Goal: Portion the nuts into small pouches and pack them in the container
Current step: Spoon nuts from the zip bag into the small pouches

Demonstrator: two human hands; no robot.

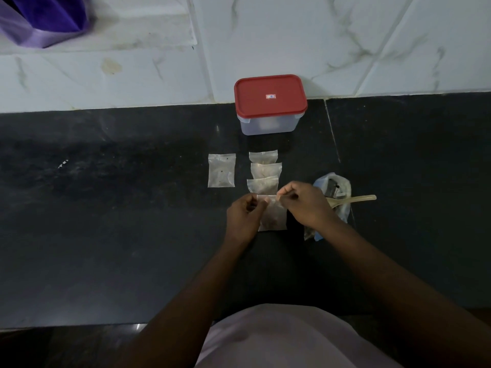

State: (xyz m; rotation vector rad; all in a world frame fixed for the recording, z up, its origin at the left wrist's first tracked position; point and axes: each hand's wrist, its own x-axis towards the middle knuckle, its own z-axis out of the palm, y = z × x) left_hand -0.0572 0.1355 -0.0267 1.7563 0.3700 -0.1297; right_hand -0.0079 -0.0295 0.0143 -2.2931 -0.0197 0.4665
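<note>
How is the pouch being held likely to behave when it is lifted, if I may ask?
The pouch is thin clear film, so probably floppy. Its fill looks small, so likely light. The contents sit low, so it may sag from the top.

Polished dark stone for the worktop (119, 221); thin clear plastic for the pouches (221, 170); frosted plastic container (268, 126), smooth red plastic lid (269, 95); glossy marbled wall tiles (292, 35).

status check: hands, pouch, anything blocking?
Left hand and right hand both pinch top edge of the pouch. Three more pouches in a row behind it. Container has red lid on.
</note>
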